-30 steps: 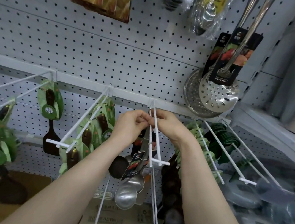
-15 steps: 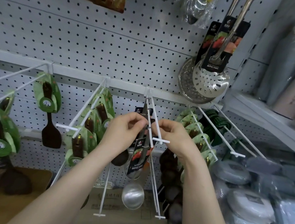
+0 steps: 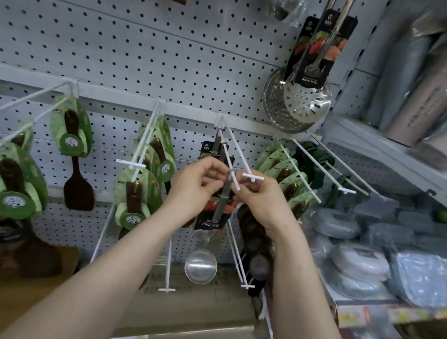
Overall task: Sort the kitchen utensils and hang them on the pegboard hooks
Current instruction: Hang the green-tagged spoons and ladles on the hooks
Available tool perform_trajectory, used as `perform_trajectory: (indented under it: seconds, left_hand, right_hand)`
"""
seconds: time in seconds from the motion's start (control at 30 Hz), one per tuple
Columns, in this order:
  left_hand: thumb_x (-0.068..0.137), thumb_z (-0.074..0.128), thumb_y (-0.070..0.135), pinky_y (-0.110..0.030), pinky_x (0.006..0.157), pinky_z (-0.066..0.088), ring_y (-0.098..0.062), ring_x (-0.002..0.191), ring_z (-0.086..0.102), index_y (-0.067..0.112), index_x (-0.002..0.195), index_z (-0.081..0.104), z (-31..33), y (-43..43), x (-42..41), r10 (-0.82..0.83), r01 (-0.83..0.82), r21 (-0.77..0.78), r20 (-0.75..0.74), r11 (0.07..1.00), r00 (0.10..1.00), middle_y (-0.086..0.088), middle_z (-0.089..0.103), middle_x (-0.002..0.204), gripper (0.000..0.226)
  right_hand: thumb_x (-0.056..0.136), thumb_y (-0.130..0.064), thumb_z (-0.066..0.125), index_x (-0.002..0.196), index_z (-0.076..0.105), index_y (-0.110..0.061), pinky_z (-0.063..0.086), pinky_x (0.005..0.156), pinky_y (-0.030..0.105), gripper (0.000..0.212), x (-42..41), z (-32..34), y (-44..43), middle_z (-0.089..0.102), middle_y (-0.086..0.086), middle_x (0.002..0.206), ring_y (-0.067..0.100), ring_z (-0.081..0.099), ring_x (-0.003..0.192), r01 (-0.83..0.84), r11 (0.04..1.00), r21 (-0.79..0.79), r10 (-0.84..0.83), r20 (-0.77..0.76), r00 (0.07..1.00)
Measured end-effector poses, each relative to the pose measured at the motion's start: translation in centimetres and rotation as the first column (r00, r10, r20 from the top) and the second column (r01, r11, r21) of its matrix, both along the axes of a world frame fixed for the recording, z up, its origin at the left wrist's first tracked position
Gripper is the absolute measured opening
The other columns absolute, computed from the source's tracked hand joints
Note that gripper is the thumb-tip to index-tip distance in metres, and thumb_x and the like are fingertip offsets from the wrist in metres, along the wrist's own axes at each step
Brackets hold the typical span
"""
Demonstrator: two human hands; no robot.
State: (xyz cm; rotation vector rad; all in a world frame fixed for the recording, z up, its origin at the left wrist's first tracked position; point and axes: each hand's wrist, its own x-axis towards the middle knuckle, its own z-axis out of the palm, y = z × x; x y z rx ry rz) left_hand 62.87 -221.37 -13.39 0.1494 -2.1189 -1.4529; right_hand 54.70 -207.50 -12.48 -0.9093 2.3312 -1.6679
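Because the ladle (image 3: 222, 203) has to go on by the top end of its handle, both hands are crowded up at the very front of the white wire hook (image 3: 252, 176) that juts from the pegboard (image 3: 119, 44). The left hand (image 3: 198, 184) has a closed grip, thumb and curled fingers pinching the top of the steel handle right where it crosses the wire, just behind the tip. The right hand (image 3: 264, 202) is curled in tight on the other side. From where I stand its grip looks to be on the hook wire, holding it steady for the other hand, though the fingertips are bunched too closely for me to be certain.

The ladle hangs straight down between the two wrists, its carded label facing out and its bowl lowest. I would judge this to be the threading step, with the ladle not yet slid back along the wire.

Another carded ladle (image 3: 211, 148) sits further in on the same hook, which is surely why this one belongs here. It is like with like, as with the green-carded spatulas (image 3: 144, 187) on the hook to the left and the skimmers (image 3: 306, 100) hung higher up.
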Motion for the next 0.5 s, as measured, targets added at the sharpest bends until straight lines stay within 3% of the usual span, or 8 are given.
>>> perform_trajectory:
  seconds: [0.13, 0.3, 0.5]
  left_hand:
    - [0.087, 0.063, -0.004, -0.008, 0.079, 0.049, 0.003, 0.090, 0.061, 0.022, 0.099, 0.064, -0.2, -0.1, 0.3, -0.020, 0.020, -0.015, -0.002, 1.000, 1.000, 0.013, 0.066, 0.094, 0.029]
    - [0.088, 0.066, 0.001, -0.025, 0.101, 0.046, -0.006, 0.112, 0.058, 0.024, 0.123, 0.058, -2.3, -0.1, 1.8, 0.043, -0.044, 0.030, 0.032, 0.999, 0.999, 0.009, 0.063, 0.119, 0.043]
    - [0.089, 0.065, 0.004, -0.023, 0.105, 0.040, -0.006, 0.119, 0.052, 0.018, 0.138, 0.048, -4.8, 1.1, 4.4, 0.135, -0.144, 0.079, 0.110, 0.986, 0.985, 0.007, 0.056, 0.130, 0.054]
  right_hand:
    - [0.089, -0.004, 0.069, 0.093, 0.071, -0.020, 0.055, 0.087, 0.038, 0.017, 1.1, -0.4, 0.2, 0.071, -0.005, 0.086, 0.011, 0.067, 0.084, 0.055, 0.997, -0.046, -0.055, 0.008, 0.998]
    - [0.088, -0.005, 0.069, 0.114, 0.062, -0.023, 0.052, 0.098, 0.036, 0.032, 2.6, -2.1, 1.2, 0.067, -0.002, 0.114, 0.015, 0.063, 0.109, 0.197, 0.979, -0.045, -0.198, 0.000, 0.980]
    - [0.089, -0.013, 0.069, 0.120, 0.049, -0.027, 0.055, 0.091, 0.038, 0.039, 5.1, -4.9, 1.8, 0.066, 0.000, 0.106, 0.015, 0.065, 0.095, 0.292, 0.956, -0.014, -0.287, 0.136, 0.948]
